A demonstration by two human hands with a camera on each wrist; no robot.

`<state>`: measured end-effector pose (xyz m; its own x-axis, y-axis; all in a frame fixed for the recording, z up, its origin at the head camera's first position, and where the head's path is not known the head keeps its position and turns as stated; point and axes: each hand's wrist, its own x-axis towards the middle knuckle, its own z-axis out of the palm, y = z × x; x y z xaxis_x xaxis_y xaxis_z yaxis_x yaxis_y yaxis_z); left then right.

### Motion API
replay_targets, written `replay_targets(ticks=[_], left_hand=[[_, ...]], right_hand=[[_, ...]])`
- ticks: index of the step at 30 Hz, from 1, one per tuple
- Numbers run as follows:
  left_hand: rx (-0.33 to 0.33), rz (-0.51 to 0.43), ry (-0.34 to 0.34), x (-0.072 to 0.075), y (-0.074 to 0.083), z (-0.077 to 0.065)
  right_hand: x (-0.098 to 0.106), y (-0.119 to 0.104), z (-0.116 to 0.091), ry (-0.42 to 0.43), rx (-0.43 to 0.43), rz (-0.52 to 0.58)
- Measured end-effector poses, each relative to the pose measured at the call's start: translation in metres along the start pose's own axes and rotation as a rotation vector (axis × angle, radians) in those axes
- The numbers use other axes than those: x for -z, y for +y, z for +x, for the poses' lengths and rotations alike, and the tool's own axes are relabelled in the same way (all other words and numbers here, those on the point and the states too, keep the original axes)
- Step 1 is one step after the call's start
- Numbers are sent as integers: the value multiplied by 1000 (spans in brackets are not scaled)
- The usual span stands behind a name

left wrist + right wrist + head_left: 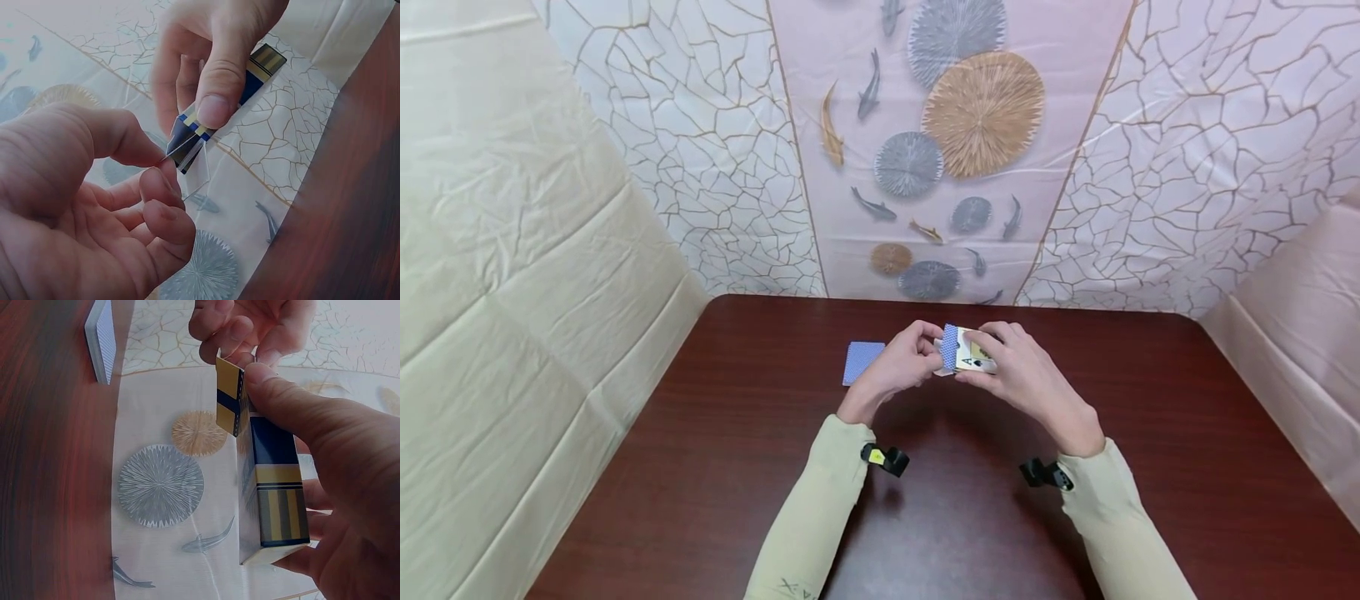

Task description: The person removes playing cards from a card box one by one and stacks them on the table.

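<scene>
A card box (280, 481) with navy, gold and grey stripes is held up over the table, its end flap (228, 394) folded out. My right hand (1026, 375) grips the box around its sides, thumb on the striped narrow side. In the head view the box shows a printed ace and a blue patterned strip. At the flap end, my left hand (902, 362) pinches a thin edge of the box between thumb and finger. A deck of blue-backed playing cards (862, 362) lies on the table beside the left hand.
The dark reddish-brown table (760, 467) has rounded back corners. Behind it hangs a cloth (910, 242) printed with fish and round leaf shapes. Pale fabric walls (550, 275) stand on the left and right. A black camera mount is strapped to each wrist.
</scene>
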<state>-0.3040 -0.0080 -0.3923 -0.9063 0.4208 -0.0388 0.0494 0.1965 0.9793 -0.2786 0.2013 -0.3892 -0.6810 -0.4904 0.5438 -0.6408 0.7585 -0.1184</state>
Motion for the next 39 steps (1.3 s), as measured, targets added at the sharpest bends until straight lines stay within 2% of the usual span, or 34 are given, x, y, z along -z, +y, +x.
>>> replay_targets(ticks=[4, 10, 18, 29, 39], left_hand=[[1, -19, -15, 2, -1, 0], [-13, 1, 20, 11, -2, -2], [-1, -13, 20, 19, -5, -3], [-1, -63, 110, 19, -7, -2], [10, -20, 121, 19, -5, 0]], right_hand=[[-2, 2, -2, 11, -3, 0], [-3, 4, -3, 16, -10, -6], [-3, 4, -3, 17, -6, -11], [-3, 4, -1, 36, -5, -9], [-2, 6, -1, 34, -9, -10]])
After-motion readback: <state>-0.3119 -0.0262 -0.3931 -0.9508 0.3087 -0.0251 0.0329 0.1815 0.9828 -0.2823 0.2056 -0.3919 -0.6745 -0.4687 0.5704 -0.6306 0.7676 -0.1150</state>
